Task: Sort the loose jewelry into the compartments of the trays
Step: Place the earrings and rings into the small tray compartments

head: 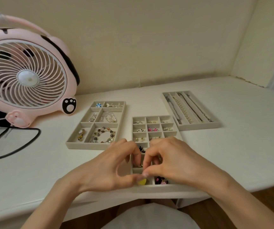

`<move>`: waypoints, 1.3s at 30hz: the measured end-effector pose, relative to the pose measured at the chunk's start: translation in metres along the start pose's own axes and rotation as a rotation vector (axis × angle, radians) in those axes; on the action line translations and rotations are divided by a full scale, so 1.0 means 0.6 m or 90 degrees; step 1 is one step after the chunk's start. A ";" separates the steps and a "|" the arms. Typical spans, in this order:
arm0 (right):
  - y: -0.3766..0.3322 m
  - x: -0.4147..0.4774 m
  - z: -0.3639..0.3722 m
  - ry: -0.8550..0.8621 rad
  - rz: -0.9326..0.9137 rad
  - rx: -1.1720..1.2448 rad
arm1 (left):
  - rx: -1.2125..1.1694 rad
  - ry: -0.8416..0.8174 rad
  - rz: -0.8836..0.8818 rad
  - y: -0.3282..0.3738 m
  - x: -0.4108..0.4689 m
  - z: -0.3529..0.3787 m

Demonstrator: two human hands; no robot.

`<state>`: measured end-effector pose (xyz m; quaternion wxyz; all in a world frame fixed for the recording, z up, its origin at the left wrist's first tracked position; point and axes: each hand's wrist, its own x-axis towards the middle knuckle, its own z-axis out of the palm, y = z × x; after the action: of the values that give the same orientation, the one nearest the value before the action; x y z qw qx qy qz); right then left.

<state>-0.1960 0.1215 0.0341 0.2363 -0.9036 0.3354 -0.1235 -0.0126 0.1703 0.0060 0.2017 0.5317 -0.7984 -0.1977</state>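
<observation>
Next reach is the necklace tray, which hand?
Right, probably. The right hand sits on the same side as the necklace tray; the left hand would have to cross over it.

I see the left hand (109, 164) and right hand (171, 159) on bare forearms (53, 202), nails (145, 175) short and pale; a white garment (149, 217) covers the near lap.

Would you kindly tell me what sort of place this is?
Likely a home desk or dressing table: a pink novelty fan, compartmented jewelry trays, a white tabletop in a corner.
</observation>
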 end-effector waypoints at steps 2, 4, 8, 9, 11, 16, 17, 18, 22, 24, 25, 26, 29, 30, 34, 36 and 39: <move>-0.006 -0.003 0.004 0.004 -0.002 -0.058 | -0.019 0.015 -0.006 -0.001 0.004 0.000; -0.016 -0.007 0.008 0.014 -0.008 -0.133 | -0.027 0.039 -0.004 -0.005 0.007 0.001; -0.032 -0.013 0.016 0.018 -0.027 -0.223 | -0.015 0.064 0.029 -0.006 0.014 0.002; -0.033 -0.014 0.018 0.017 -0.027 -0.234 | -0.011 0.065 0.039 -0.004 0.015 0.002; -0.032 -0.015 0.021 0.015 -0.031 -0.231 | -0.010 0.068 0.044 -0.003 0.015 0.000; -0.018 -0.010 0.017 -0.021 -0.020 -0.128 | -0.010 0.081 0.033 -0.002 0.015 -0.002; -0.015 -0.009 0.012 -0.019 -0.014 -0.105 | -0.010 0.078 0.036 -0.003 0.014 -0.002; -0.012 -0.008 0.007 -0.010 -0.007 -0.086 | -0.004 0.073 0.044 -0.005 0.013 -0.003; 0.003 -0.007 -0.012 0.045 0.017 -0.068 | 0.032 0.032 0.081 -0.003 0.010 -0.003; 0.006 -0.005 -0.016 0.045 0.026 -0.060 | 0.061 0.017 0.097 -0.003 0.011 0.000; 0.007 -0.005 -0.017 0.040 0.029 -0.055 | 0.083 0.016 0.103 -0.004 0.013 0.001; 0.008 -0.005 -0.017 0.034 0.031 -0.051 | 0.110 0.018 0.110 -0.003 0.014 0.001; 0.008 -0.005 -0.012 0.008 0.031 -0.050 | 0.222 0.029 0.142 0.007 0.019 0.002; 0.008 -0.004 -0.011 0.000 0.030 -0.051 | 0.256 0.031 0.151 0.012 0.021 0.003; 0.007 -0.005 -0.012 -0.005 0.025 -0.051 | 0.291 0.036 0.154 0.023 0.026 0.006; 0.006 -0.006 -0.013 -0.012 0.027 -0.046 | 0.267 0.047 0.135 0.020 0.024 0.002; 0.004 -0.008 -0.007 -0.019 0.024 -0.047 | 0.219 0.057 0.092 0.014 0.018 -0.006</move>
<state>-0.2027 0.1218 0.0364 0.2104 -0.9067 0.3534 -0.0932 -0.0212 0.1629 0.0148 0.1565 0.5077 -0.8470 -0.0192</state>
